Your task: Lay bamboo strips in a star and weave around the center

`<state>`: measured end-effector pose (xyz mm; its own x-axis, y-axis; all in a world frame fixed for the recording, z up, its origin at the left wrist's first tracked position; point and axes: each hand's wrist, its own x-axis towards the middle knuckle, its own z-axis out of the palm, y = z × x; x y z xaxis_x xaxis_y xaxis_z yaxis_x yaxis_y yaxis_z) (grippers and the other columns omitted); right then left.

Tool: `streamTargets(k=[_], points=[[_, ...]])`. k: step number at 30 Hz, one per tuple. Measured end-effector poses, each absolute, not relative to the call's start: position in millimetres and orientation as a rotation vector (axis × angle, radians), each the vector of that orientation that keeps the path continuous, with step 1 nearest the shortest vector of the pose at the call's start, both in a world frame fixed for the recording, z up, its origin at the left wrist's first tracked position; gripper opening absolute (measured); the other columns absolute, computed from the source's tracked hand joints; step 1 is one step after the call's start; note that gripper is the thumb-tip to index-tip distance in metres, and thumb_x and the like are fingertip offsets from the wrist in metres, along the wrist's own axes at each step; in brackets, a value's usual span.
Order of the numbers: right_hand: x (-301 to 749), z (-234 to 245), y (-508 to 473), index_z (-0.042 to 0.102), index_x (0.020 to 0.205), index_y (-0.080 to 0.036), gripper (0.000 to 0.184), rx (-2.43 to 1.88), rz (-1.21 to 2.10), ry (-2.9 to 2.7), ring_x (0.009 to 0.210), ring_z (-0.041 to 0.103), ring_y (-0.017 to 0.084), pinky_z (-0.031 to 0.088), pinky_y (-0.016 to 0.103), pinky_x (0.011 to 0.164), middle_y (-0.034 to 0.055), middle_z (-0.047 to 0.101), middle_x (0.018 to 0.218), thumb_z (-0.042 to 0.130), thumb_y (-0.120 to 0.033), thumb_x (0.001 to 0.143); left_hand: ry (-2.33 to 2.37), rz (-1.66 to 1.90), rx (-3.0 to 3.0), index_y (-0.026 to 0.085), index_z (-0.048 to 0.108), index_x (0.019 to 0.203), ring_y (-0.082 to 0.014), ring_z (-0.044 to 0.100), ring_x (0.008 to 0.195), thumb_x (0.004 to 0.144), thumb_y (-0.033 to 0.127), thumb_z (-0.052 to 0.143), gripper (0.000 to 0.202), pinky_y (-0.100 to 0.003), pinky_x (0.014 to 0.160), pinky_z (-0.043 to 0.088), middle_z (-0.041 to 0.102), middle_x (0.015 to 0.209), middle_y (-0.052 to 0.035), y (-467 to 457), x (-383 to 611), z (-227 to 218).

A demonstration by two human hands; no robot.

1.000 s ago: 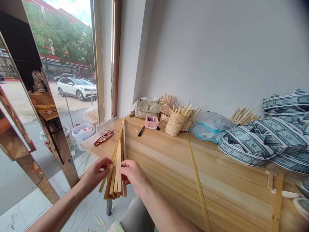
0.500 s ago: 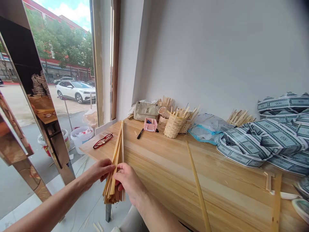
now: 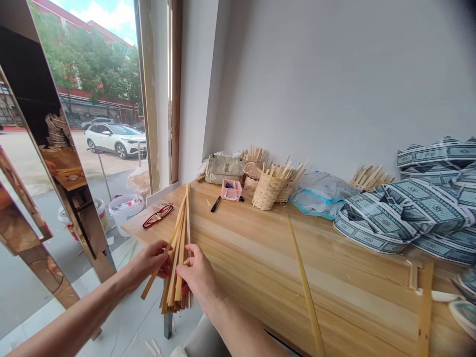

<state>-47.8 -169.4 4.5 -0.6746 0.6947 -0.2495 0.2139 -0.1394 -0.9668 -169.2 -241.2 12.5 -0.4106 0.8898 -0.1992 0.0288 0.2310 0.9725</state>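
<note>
A bundle of bamboo strips [image 3: 181, 248] lies over the table's left front edge, its near ends fanned out past the edge. My right hand [image 3: 197, 270] is closed around the bundle from the right, thumb on top. At the bundle's left side, my left hand [image 3: 158, 260] pinches a single bamboo strip [image 3: 150, 283], which slants away from the others with its near end pointing down left. The far end of that strip still meets the bundle.
Red glasses [image 3: 158, 216], a black marker [image 3: 215, 204] and a pink box [image 3: 231, 190] lie behind the bundle. Woven baskets [image 3: 267, 191] and a handbag [image 3: 224, 168] stand along the wall. One long strip [image 3: 305, 282] crosses the wooden table [image 3: 253, 258]; patterned woven bands [image 3: 375, 223] are piled right.
My left hand has moved slightly left, drawing one bamboo strip out sideways from the bundle. My right hand stays on the bundle.
</note>
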Motion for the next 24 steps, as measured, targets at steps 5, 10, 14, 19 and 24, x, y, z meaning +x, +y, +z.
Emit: streamTargets(k=[5, 10, 14, 19, 24], points=[[-50, -3, -169, 0.04, 0.107, -0.024, 0.048, -0.964, 1.791, -1.843, 0.046, 0.049, 0.008, 0.039, 0.016, 0.035, -0.0055, 0.048, 0.068, 0.049, -0.012, 0.061, 1.679, 1.336, 0.89, 0.019, 0.04, 0.111, -0.0103, 0.053, 0.05, 0.066, 0.034, 0.054, 0.049, -0.027, 0.052, 0.045, 0.052, 0.066, 0.0037, -239, -169, 6], [-49, 3, -172, 0.041, 0.105, -0.023, 0.044, -0.964, 1.814, -1.834, 0.042, 0.045, 0.007, 0.038, 0.017, 0.033, -0.0062, 0.047, 0.068, 0.048, -0.014, 0.062, 1.733, 1.211, 1.05, 0.017, 0.045, 0.082, -0.0106, 0.05, 0.046, 0.066, 0.038, 0.057, 0.029, -0.023, 0.045, 0.043, 0.047, 0.051, 0.0069, -233, -171, 0], [-48, 3, -172, 0.04, 0.101, -0.022, 0.041, -0.956, 1.873, -1.772, 0.046, 0.053, 0.009, 0.037, 0.017, 0.035, -0.0058, 0.05, 0.069, 0.047, -0.012, 0.062, 1.726, 1.197, 1.109, 0.018, 0.042, 0.082, -0.0095, 0.049, 0.045, 0.068, 0.033, 0.055, 0.024, -0.022, 0.044, 0.042, 0.048, 0.053, 0.0074, -231, -174, -7], [-49, -2, -170, 0.038, 0.099, -0.023, 0.041, -0.945, 1.916, -1.755, 0.045, 0.055, 0.01, 0.038, 0.018, 0.036, -0.0056, 0.051, 0.071, 0.044, -0.011, 0.061, 1.814, 1.217, 1.1, 0.018, 0.042, 0.085, -0.0092, 0.047, 0.044, 0.064, 0.019, 0.05, 0.022, -0.02, 0.042, 0.037, 0.046, 0.053, 0.0077, -232, -177, -9], [-49, -1, -168, 0.04, 0.099, -0.024, 0.042, -0.943, 1.813, -1.906, 0.045, 0.053, 0.009, 0.038, 0.017, 0.036, -0.0049, 0.053, 0.071, 0.046, -0.009, 0.061, 1.845, 1.224, 1.103, 0.021, 0.041, 0.096, -0.0072, 0.038, 0.041, 0.06, 0.015, 0.043, 0.036, -0.018, 0.041, 0.029, 0.039, 0.05, 0.0104, -235, -176, 4]])
